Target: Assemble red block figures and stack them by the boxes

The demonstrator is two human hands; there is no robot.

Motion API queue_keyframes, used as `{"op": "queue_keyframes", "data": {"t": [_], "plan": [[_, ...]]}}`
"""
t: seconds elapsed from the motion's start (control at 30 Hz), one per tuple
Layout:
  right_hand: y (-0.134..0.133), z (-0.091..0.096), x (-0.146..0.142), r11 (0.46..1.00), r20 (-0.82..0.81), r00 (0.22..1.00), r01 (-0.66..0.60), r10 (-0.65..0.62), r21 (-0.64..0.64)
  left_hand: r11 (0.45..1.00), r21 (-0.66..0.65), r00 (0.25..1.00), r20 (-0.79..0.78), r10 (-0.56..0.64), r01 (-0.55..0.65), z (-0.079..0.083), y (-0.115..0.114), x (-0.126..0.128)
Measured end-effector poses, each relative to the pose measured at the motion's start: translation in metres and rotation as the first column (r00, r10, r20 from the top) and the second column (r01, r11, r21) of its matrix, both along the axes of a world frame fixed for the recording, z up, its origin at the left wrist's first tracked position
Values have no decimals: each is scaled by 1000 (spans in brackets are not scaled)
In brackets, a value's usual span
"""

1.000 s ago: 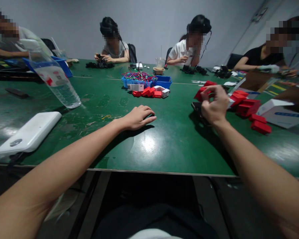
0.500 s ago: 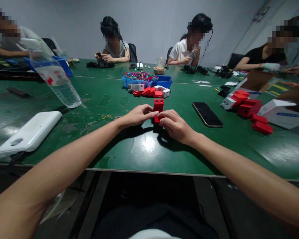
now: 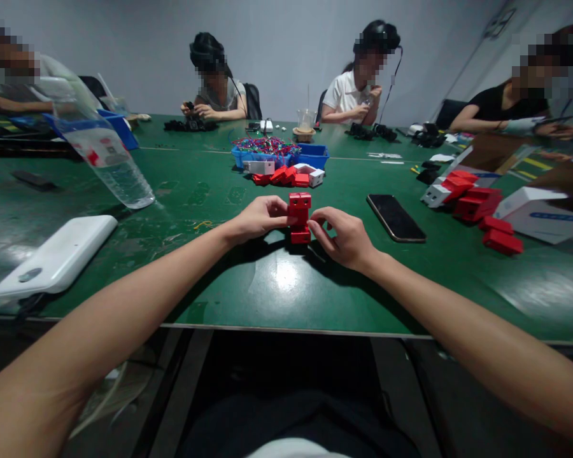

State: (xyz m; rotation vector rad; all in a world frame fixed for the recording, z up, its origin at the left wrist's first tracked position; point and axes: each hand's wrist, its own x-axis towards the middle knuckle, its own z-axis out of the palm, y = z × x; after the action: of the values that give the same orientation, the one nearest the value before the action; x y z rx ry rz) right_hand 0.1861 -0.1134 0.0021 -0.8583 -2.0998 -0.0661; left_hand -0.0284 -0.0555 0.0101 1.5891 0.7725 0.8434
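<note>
A small red plastic block part (image 3: 299, 216) stands upright on the green table (image 3: 286, 286) right in front of me. My left hand (image 3: 258, 218) pinches its upper left side with curled fingers. From the right, my right hand (image 3: 342, 238) grips its lower part, fingers curled around it. A pile of similar red parts (image 3: 477, 207) lies to the right, and another small heap of red and white parts (image 3: 289, 176) sits farther back in the middle.
A black phone (image 3: 395, 217) lies flat right of my hands. A white device (image 3: 57, 254) and a tilted water bottle (image 3: 102, 149) are at the left. A blue tray of coloured wires (image 3: 279, 152) sits mid-table. White boxes (image 3: 539, 213) are at the right. Several people sit around the table.
My right hand came from the red pile at the right to the middle with a red part. Both hands now hold it upright, the left hand lifted off the table.
</note>
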Motion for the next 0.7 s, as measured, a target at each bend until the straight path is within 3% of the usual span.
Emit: {"op": "queue_keyframes", "data": {"t": [0.17, 0.4, 0.7], "plan": [[3, -4, -1, 971, -55, 995, 74, -88, -226, 995, -24, 995, 27, -95, 96, 1, -2, 0], [3, 1, -3, 891, -112, 991, 20, -78, -453, 990, 16, 987, -82, -136, 137, 0, -2, 0], [8, 4, -6, 683, -354, 924, -164, -146, -711, 982, 99, 969, -202, -140, 162, -1, -1, 0]]}}
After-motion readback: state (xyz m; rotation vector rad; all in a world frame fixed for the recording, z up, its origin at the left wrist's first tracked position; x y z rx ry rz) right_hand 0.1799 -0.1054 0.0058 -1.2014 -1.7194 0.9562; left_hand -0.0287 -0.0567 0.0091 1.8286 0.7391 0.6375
